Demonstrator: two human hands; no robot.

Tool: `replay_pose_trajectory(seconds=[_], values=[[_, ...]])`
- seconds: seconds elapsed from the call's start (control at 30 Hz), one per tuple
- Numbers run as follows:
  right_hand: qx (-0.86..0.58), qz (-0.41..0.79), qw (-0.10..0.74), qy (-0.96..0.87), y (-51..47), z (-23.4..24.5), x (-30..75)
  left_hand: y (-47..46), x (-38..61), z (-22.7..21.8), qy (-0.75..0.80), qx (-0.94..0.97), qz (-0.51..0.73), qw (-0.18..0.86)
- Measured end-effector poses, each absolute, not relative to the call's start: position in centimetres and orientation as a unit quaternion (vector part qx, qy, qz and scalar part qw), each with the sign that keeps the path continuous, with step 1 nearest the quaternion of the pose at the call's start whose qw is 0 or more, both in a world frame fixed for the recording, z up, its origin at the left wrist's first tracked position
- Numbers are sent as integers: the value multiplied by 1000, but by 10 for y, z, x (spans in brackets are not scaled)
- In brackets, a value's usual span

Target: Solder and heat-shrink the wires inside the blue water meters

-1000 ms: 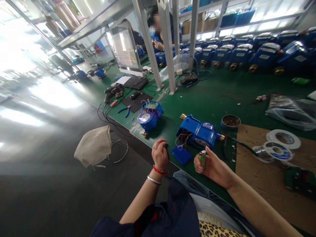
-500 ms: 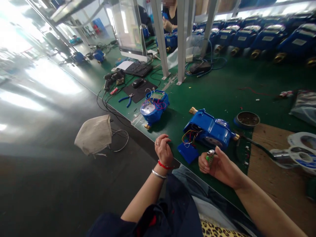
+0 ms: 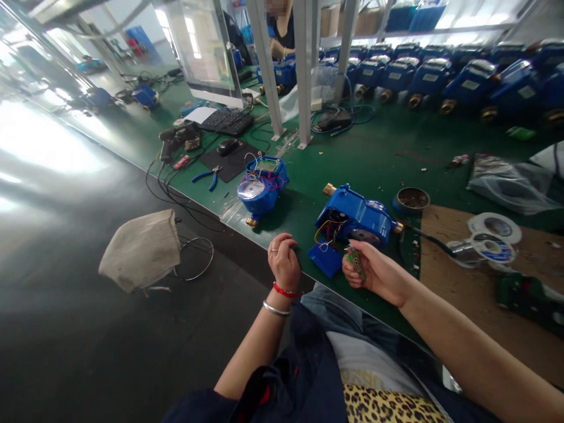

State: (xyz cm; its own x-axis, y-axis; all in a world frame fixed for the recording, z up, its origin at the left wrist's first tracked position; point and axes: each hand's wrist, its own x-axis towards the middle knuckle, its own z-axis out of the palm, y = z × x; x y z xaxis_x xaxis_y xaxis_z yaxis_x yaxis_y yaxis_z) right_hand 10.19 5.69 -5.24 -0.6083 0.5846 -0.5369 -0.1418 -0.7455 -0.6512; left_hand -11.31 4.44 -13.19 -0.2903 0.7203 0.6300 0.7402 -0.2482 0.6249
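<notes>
My right hand (image 3: 372,271) pinches a small green battery (image 3: 356,264) with a silvery end, just above the front edge of the table. Directly beyond it, a blue water meter (image 3: 355,214) with brass ends lies tipped over, coloured wires coming out of its housing. A blue cover (image 3: 325,258) rests beside those wires, left of my right hand. My left hand (image 3: 284,264) lies at the table edge, fingers loosely curled in, with nothing visible in them. Farther left stands a second blue water meter (image 3: 263,187), its circuit board and thin wires exposed.
Blue-handled pliers (image 3: 209,177), a mouse (image 3: 228,146) and a keyboard (image 3: 227,122) are to the left. On the right are a round tin (image 3: 411,201), a solder spool (image 3: 489,249) and cardboard (image 3: 445,282). Metal posts (image 3: 304,76) and rows of meters (image 3: 429,79) stand behind. A cloth-covered stool (image 3: 141,249) is at left.
My view has turned to the right. The battery has tilted in my right hand, so its printed side now shows. My left hand stays curled at the table edge.
</notes>
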Motion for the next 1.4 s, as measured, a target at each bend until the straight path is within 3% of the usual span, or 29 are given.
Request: replay_pose_trajectory(seconds=[0.17, 0.5, 1.4], values=[[-444, 844, 156, -255, 69, -45, 93, 44, -113, -132, -609, -601, -518, 15], [-477, 847, 137, -192, 79, -31, 83, 45, -113, -133, -615, -599, -513, 15], [-477, 840, 173, -193, 77, -36, 84, 44, -112, -129, -623, -602, -499, 16]])
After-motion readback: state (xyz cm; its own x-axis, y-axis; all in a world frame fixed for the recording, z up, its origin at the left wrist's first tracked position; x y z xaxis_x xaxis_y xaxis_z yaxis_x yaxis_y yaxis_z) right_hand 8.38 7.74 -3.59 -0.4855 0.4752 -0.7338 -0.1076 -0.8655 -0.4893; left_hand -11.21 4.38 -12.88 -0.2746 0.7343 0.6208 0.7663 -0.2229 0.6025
